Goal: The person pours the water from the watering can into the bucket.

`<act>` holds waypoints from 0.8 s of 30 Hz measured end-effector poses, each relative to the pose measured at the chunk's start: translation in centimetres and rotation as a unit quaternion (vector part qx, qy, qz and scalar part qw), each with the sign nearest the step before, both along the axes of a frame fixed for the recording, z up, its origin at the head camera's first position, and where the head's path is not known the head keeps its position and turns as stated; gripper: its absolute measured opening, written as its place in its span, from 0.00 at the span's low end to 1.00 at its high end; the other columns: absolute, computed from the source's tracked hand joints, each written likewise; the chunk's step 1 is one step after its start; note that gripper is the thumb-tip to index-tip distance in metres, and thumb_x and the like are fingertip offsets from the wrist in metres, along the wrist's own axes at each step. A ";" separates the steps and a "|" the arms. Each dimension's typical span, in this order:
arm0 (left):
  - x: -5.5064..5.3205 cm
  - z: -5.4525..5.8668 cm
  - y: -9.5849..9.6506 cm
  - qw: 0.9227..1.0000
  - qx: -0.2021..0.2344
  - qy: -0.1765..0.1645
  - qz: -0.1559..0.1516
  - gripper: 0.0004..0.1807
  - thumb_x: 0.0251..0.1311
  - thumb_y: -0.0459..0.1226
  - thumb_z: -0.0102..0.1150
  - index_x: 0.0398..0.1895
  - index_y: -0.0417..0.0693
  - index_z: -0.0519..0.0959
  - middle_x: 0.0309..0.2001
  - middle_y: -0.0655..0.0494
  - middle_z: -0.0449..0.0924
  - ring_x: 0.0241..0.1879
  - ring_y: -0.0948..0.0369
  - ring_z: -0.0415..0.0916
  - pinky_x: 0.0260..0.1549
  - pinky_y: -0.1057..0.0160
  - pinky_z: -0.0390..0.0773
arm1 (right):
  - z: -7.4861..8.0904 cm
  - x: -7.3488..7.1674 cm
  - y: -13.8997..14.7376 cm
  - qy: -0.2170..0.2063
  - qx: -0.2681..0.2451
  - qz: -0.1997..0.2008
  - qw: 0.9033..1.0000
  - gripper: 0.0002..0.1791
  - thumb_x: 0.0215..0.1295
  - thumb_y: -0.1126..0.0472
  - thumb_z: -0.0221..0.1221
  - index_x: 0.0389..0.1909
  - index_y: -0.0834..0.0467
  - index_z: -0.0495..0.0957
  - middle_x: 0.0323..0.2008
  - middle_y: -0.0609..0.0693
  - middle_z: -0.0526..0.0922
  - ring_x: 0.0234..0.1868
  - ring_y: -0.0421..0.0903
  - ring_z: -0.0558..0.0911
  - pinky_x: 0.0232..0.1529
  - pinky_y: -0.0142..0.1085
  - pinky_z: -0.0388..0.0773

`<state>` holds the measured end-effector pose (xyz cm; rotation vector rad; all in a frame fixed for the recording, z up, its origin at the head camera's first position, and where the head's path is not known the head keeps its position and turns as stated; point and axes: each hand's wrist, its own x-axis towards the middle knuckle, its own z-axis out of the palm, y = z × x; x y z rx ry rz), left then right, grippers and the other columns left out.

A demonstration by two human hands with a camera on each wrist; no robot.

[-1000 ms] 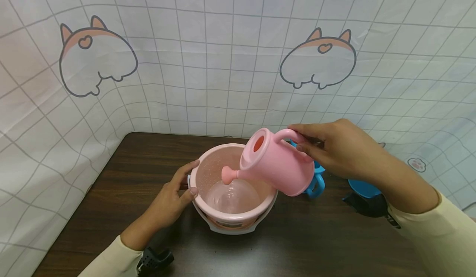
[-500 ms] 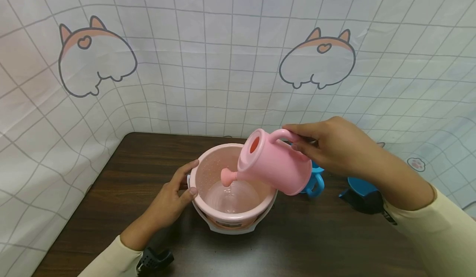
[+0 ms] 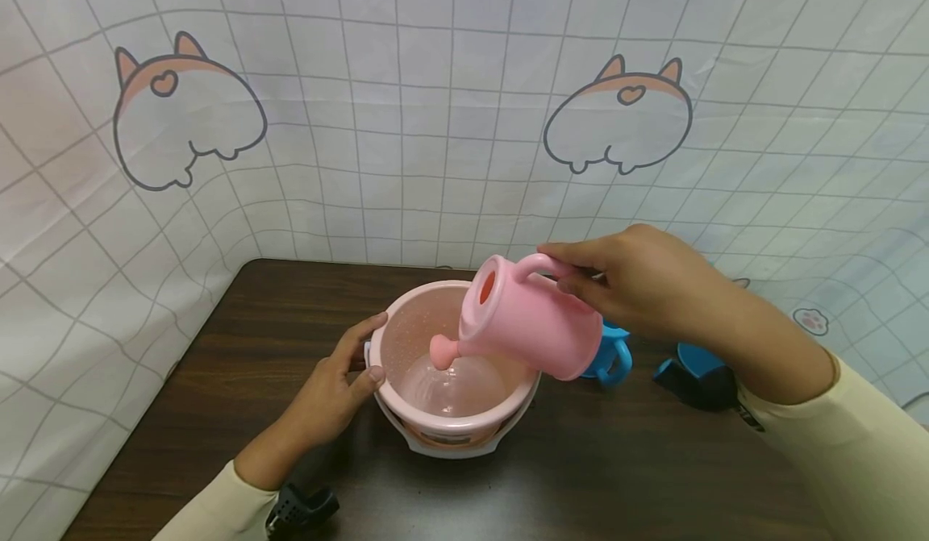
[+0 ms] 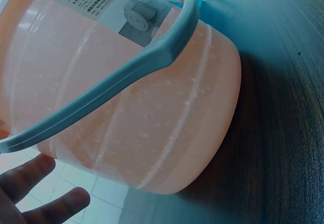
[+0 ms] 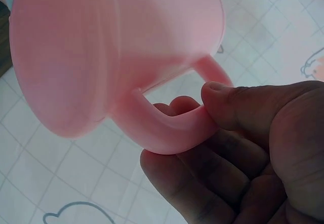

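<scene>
A pink watering can [image 3: 533,323] is tilted over a pale pink bucket [image 3: 453,422], its rose [image 3: 443,352] pointing down inside the rim. Shallow water [image 3: 453,388] with ripples under the rose shows at the bucket's bottom. My right hand [image 3: 631,283] grips the can's looped handle [image 5: 172,130], thumb on one side and curled fingers on the other. My left hand [image 3: 337,384] holds the bucket's left rim by thumb and forefinger; two other fingers [image 4: 55,206] stretch out below the bucket wall in the left wrist view. The bucket's carrying handle [image 4: 106,92] hangs along its side.
Behind the watering can stands a blue cup-like thing with a handle [image 3: 617,364], partly hidden. Another blue object [image 3: 700,359] lies farther right, partly covered by the dark wrist camera. The dark wooden table [image 3: 239,364] meets a white grid-patterned curtain [image 3: 421,122] at the back.
My right hand has moved slightly left with the watering can, uncovering more of the blue object at right. The left hand and the bucket have stayed in place.
</scene>
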<state>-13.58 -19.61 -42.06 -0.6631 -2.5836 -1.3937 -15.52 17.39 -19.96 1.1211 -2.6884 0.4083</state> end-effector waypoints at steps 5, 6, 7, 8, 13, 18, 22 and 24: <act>0.0 0.0 0.0 1.000 0.000 0.000 0.001 0.34 0.73 0.58 0.49 0.79 0.68 0.56 0.53 0.50 0.83 0.52 0.49 0.81 0.45 0.41 0.77 | 0.4 0.2 -0.5 -0.016 0.022 -0.019 0.999 0.19 0.70 0.58 0.65 0.61 0.46 0.84 0.26 0.38 0.82 0.22 0.39 0.72 0.26 0.39 0.72; 0.0 0.0 0.0 1.000 0.001 0.000 0.000 0.34 0.73 0.58 0.50 0.79 0.68 0.56 0.53 0.50 0.83 0.52 0.49 0.81 0.45 0.41 0.77 | 0.4 0.2 -0.6 -0.018 0.025 -0.021 0.999 0.19 0.70 0.57 0.65 0.61 0.46 0.84 0.26 0.38 0.83 0.22 0.40 0.72 0.27 0.39 0.72; 0.0 0.0 0.0 1.000 0.001 0.001 0.000 0.34 0.73 0.58 0.49 0.79 0.68 0.56 0.53 0.50 0.83 0.52 0.49 0.81 0.45 0.40 0.77 | 0.5 0.2 -0.7 -0.019 0.029 -0.023 0.999 0.19 0.70 0.57 0.65 0.62 0.46 0.84 0.27 0.38 0.83 0.22 0.40 0.73 0.27 0.40 0.72; 0.0 0.0 0.0 1.000 0.001 0.000 0.000 0.34 0.73 0.58 0.49 0.79 0.68 0.56 0.53 0.50 0.83 0.52 0.49 0.81 0.46 0.40 0.77 | 0.5 0.2 -0.8 -0.019 0.032 -0.023 0.999 0.20 0.70 0.57 0.65 0.62 0.46 0.84 0.28 0.39 0.84 0.23 0.40 0.73 0.27 0.40 0.72; 0.0 0.1 0.0 1.000 0.003 0.000 -0.002 0.34 0.73 0.59 0.49 0.79 0.68 0.56 0.54 0.49 0.83 0.52 0.48 0.81 0.47 0.36 0.75 | 0.6 0.2 -1.1 -0.011 0.046 -0.023 0.999 0.20 0.70 0.58 0.65 0.62 0.47 0.84 0.30 0.40 0.85 0.25 0.42 0.76 0.29 0.41 0.74; 0.0 0.2 0.0 1.000 0.003 0.000 -0.002 0.34 0.73 0.59 0.49 0.79 0.67 0.56 0.53 0.49 0.83 0.52 0.48 0.81 0.46 0.36 0.76 | 0.7 0.1 -1.5 -0.009 0.057 -0.021 0.998 0.19 0.71 0.57 0.64 0.61 0.46 0.84 0.30 0.40 0.85 0.27 0.43 0.77 0.30 0.41 0.74; 0.0 0.1 0.0 1.000 0.003 0.000 -0.003 0.34 0.74 0.58 0.50 0.79 0.67 0.56 0.53 0.50 0.83 0.52 0.48 0.81 0.47 0.36 0.75 | 0.7 0.1 -1.7 0.000 0.062 -0.017 0.998 0.18 0.71 0.58 0.64 0.60 0.45 0.84 0.31 0.41 0.85 0.28 0.44 0.79 0.31 0.43 0.76; 0.0 0.1 -0.1 1.000 0.003 0.000 -0.003 0.34 0.74 0.58 0.50 0.79 0.67 0.56 0.53 0.50 0.83 0.52 0.48 0.81 0.46 0.36 0.76 | 0.6 0.0 -1.8 0.007 0.064 -0.016 0.998 0.18 0.70 0.59 0.64 0.60 0.45 0.84 0.31 0.41 0.85 0.28 0.44 0.79 0.32 0.44 0.77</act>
